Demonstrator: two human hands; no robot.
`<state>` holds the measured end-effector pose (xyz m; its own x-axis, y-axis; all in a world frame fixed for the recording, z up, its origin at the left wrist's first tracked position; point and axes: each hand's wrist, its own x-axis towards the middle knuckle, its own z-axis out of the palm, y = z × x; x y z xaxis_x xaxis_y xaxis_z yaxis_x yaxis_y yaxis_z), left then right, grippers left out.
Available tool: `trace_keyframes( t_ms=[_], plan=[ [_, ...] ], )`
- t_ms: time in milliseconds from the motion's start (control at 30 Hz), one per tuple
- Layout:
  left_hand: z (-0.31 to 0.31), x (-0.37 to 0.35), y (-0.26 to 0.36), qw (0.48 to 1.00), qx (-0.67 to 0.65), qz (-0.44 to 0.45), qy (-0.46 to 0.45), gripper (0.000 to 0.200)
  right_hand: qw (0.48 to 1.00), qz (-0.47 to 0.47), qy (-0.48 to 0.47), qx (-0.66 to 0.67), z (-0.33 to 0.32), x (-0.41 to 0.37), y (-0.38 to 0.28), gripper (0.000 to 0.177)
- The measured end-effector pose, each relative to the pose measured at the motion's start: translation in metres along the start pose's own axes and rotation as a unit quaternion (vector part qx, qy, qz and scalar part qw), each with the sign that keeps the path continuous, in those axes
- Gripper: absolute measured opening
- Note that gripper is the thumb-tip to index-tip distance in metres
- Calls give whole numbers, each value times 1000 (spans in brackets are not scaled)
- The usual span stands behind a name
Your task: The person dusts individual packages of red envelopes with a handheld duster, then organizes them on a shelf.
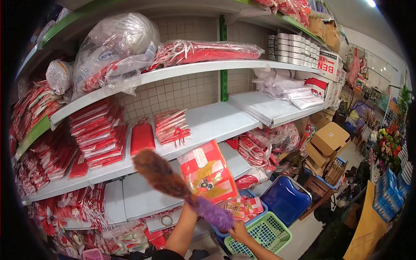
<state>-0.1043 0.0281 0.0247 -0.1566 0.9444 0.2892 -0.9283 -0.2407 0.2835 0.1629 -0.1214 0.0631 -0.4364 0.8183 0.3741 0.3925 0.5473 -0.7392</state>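
A fluffy brown and purple duster [162,173] slants across the middle of the view, blurred at its brown end. My right hand [239,231] is closed around its purple end. A flat red and white package with a golden bird emblem [208,167] stands upright in front of the shelf, just behind the duster. My left hand [193,208] is at the package's lower edge, its fingers hidden by the duster. On the middle shelf [208,123] behind are a red packet [142,138] and a stack of red and white packets [171,126].
Tall stacks of red and white packets [97,132] fill the shelf's left part. Below right are a green basket [260,236], a blue basket of red packets [247,208] and a blue chair [286,199]. Cardboard boxes [329,138] stand farther right.
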Motion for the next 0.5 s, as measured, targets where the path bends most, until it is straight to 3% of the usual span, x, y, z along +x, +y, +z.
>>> trace_keyframes(
  t_ms=[67,167,200,267,333,400,467,500],
  plan=[
    [115,-22,-2,1000,-7,-10,14,52,997,23,70,34,10,-1,9,22],
    [208,-44,-2,999,-8,13,46,54,971,16,192,143,21,8,13,21],
    [203,-42,-1,999,-13,2,40,58,954,6,235,188,22,11,13,20],
    [185,-36,0,970,-167,-95,-150,59,974,-20,139,178,21,7,16,17],
    [74,-15,-6,995,83,14,57,57,986,-46,82,141,22,-1,26,15],
    [113,-22,-5,1000,-6,-19,-17,57,992,-76,65,80,27,-7,44,15],
    [184,-34,-1,990,-94,-51,-93,58,974,80,96,189,21,-9,39,15],
    [214,-40,-1,996,-76,-9,-38,57,951,158,109,242,18,-11,38,15]
  ],
)
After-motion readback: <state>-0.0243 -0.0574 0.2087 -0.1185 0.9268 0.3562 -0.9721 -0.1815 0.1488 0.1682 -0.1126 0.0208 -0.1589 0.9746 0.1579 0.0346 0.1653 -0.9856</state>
